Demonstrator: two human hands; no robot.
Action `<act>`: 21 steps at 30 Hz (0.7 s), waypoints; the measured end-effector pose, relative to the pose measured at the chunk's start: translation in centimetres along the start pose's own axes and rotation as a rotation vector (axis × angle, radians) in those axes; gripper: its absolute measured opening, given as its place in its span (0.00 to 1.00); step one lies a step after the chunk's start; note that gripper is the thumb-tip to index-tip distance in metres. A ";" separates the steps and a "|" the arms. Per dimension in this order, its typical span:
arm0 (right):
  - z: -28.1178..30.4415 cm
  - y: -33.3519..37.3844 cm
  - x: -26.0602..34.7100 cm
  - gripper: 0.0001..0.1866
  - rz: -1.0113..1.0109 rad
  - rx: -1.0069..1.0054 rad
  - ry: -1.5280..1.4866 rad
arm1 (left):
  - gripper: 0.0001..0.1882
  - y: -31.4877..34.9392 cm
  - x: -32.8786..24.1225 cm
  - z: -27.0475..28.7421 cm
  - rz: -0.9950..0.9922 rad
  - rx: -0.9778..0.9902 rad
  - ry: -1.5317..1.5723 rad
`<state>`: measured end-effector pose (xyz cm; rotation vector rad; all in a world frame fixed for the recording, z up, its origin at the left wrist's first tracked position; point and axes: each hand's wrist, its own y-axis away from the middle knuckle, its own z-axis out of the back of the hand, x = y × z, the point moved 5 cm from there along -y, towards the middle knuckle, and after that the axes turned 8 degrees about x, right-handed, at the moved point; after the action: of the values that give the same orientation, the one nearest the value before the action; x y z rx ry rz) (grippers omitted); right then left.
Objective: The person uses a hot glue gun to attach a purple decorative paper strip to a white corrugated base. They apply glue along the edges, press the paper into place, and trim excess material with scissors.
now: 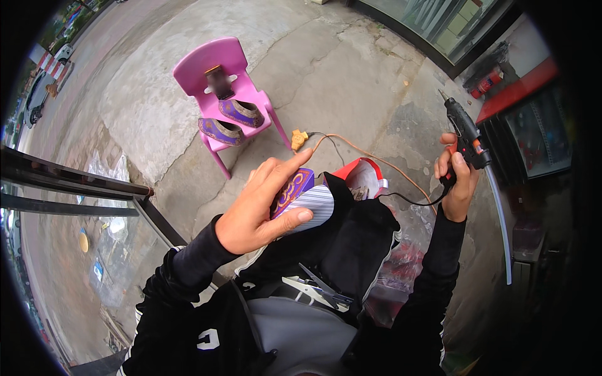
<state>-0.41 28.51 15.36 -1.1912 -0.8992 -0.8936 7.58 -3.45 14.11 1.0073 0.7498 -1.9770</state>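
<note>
My right hand [458,182] is wrapped round the grip of a black-and-orange hot glue gun [465,128], raised at the right with its nozzle up. A long translucent glue stick [500,219] sticks out of its rear end. Over my lap, my left hand [260,203] holds a purple piece with gold swirls [293,191] and a striped grey-white piece [316,205] against it. The thumb lies on the striped side; the index finger stretches past the top. The palm hides part of both pieces. Scissors [320,288] with open blades rest on my lap.
A pink plastic chair [216,53] ahead carries two purple patterned curved pieces [241,113] and a phone-like dark object [219,83]. A yellow plug adapter [300,139] and an orange cord [376,155] lie on the concrete floor. Beyond my knees sits a red bag [367,172].
</note>
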 end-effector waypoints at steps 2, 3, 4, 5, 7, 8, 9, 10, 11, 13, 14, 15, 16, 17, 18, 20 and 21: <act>-2.6 1.9 2.6 0.27 -0.078 0.047 -0.212 | 0.39 0.3 -0.1 0.3 0.005 -0.010 0.006; -4.3 2.9 3.5 0.33 -0.102 0.121 -0.206 | 0.39 0.3 -0.1 0.5 0.003 -0.021 0.019; -5.5 3.8 4.3 0.35 -0.116 0.186 -0.169 | 0.39 0.4 -0.1 0.5 -0.003 -0.032 0.034; -6.5 5.1 4.6 0.33 -0.182 0.187 -0.170 | 0.39 0.5 -0.2 0.5 -0.010 -0.039 0.048; -8.1 6.0 5.4 0.27 -0.156 0.321 -0.102 | 0.38 0.6 -0.2 0.4 -0.015 -0.035 0.022; -8.5 6.3 5.7 0.24 -0.136 0.342 -0.061 | 0.38 0.7 -0.3 0.4 -0.013 -0.028 0.014; -8.8 6.6 5.9 0.21 -0.116 0.363 -0.020 | 0.38 0.7 -0.3 0.3 0.001 -0.009 -0.010; -9.0 6.7 6.3 0.20 -0.080 0.381 0.023 | 0.38 0.8 -0.2 0.3 0.019 0.015 -0.029; -9.2 6.8 6.6 0.19 -0.031 0.409 0.096 | 0.38 0.8 -0.2 0.2 0.036 0.040 -0.047; -9.4 6.8 7.0 0.19 -0.004 0.450 0.146 | 0.38 0.7 -0.4 0.3 0.028 0.036 -0.036; -9.5 6.8 7.2 0.19 0.014 0.467 0.164 | 0.38 0.6 -0.5 0.2 0.024 0.035 -0.029; -9.7 6.8 7.4 0.18 0.088 0.498 0.210 | 0.38 0.6 -0.5 0.2 0.023 0.034 -0.023; -9.8 6.7 7.5 0.18 0.100 0.511 0.243 | 0.38 0.6 -0.6 0.1 0.022 0.033 -0.018; -9.9 6.8 7.5 0.17 0.114 0.519 0.267 | 0.38 0.6 -0.7 0.0 0.021 0.033 -0.012; -10.0 6.8 7.6 0.17 0.130 0.525 0.290 | 0.38 0.5 -0.7 0.0 0.018 0.036 -0.025; -10.1 6.8 7.5 0.17 0.142 0.527 0.298 | 0.39 0.5 -0.8 0.0 0.008 0.041 -0.054; -10.1 6.8 7.6 0.17 0.139 0.528 0.302 | 0.39 0.5 -0.8 -0.1 0.012 0.043 -0.049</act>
<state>9.72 18.81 18.41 -0.6341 -0.7337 -0.6453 8.31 -3.37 14.67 0.9829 0.6755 -2.0074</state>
